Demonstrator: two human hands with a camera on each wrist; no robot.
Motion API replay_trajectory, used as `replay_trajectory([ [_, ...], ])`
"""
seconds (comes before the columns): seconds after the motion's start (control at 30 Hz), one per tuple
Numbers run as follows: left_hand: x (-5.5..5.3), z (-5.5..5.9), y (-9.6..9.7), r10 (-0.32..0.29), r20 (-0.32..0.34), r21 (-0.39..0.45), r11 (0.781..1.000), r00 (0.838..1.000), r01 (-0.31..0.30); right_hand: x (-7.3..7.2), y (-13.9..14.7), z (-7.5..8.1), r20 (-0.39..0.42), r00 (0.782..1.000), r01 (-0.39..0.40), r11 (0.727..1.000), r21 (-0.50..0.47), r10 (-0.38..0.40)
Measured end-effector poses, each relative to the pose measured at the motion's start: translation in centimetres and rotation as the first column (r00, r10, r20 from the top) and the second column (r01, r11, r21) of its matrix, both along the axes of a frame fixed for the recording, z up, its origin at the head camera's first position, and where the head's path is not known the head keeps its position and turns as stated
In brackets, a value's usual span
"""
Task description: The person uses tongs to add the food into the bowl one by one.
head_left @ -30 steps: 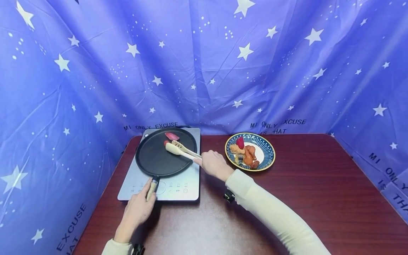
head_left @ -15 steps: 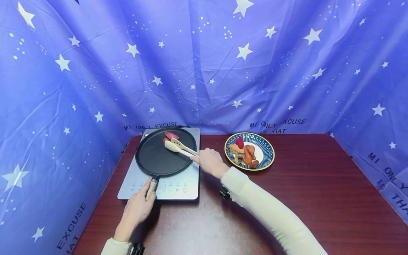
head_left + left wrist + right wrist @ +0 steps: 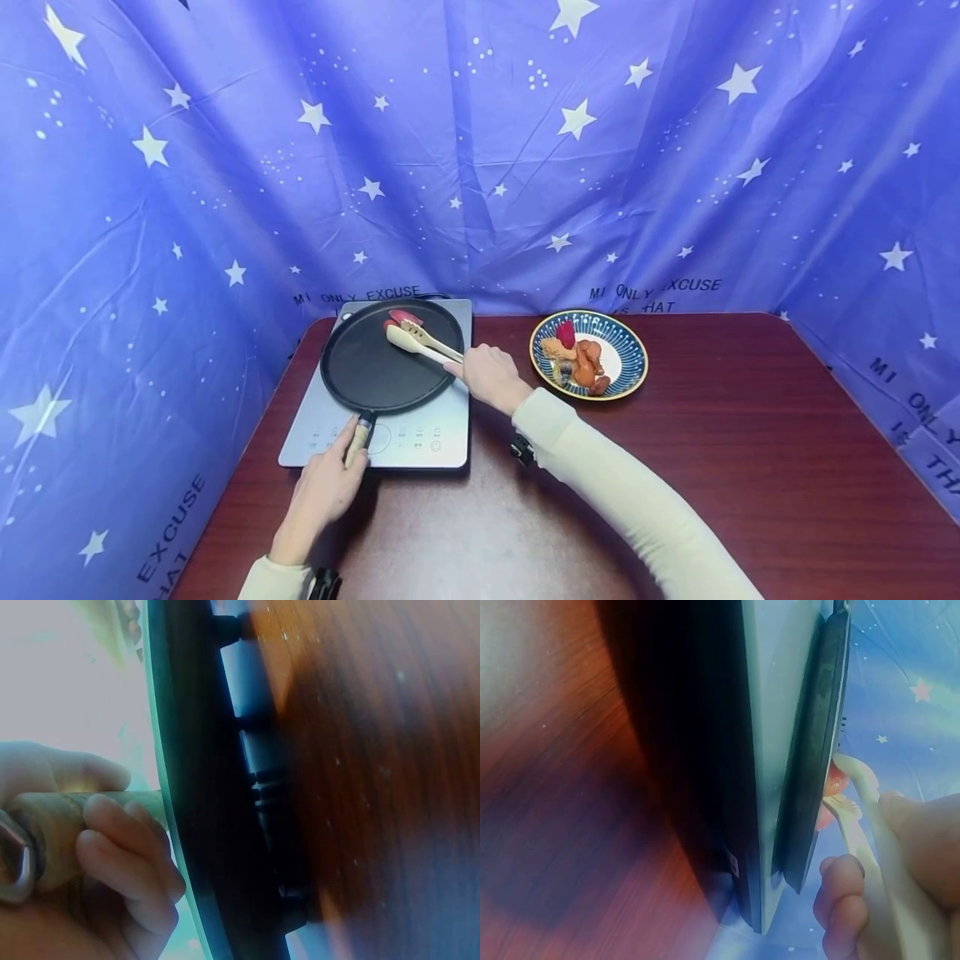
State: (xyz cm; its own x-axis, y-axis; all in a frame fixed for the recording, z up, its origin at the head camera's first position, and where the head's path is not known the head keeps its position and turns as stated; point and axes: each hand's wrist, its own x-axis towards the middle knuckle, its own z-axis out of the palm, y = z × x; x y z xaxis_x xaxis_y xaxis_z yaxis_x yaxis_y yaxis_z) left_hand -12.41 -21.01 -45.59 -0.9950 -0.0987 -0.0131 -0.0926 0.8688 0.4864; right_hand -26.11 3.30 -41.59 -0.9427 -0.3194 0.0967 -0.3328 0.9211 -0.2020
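Observation:
My left hand (image 3: 324, 485) grips the wooden handle (image 3: 358, 442) of a flat black frying pan (image 3: 375, 367); in the left wrist view its fingers (image 3: 124, 862) curl round that handle. In my right hand (image 3: 491, 375) is a pair of cream tongs (image 3: 420, 343), its tips over the far part of the pan. A pinkish-red food piece (image 3: 406, 316) lies just beyond the tips, and a smaller red bit shows beside the left tip. The right wrist view has a red piece (image 3: 835, 780) right at the tong tips (image 3: 855, 774), close to the pan's surface.
Beneath the pan is a silver induction cooktop (image 3: 300, 450) with printed controls. To the right stands a blue-patterned plate (image 3: 633, 358) holding brown and red food pieces (image 3: 587, 367). A starry blue curtain (image 3: 480, 167) hangs behind the dark red wooden table (image 3: 750, 417).
My right hand and the tongs have shifted slightly left and away from me, bringing the tips up to the pinkish-red piece. The left hand keeps its grip on the pan handle.

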Motion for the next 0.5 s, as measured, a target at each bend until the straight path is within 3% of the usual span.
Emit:
replay_trajectory([
  [0.5,-0.1,-0.1,-0.1,-0.006,-0.001,0.004,1.000,1.000,0.006,-0.5,-1.4,0.4,0.009,1.000,-0.008,0.999,0.039,0.008],
])
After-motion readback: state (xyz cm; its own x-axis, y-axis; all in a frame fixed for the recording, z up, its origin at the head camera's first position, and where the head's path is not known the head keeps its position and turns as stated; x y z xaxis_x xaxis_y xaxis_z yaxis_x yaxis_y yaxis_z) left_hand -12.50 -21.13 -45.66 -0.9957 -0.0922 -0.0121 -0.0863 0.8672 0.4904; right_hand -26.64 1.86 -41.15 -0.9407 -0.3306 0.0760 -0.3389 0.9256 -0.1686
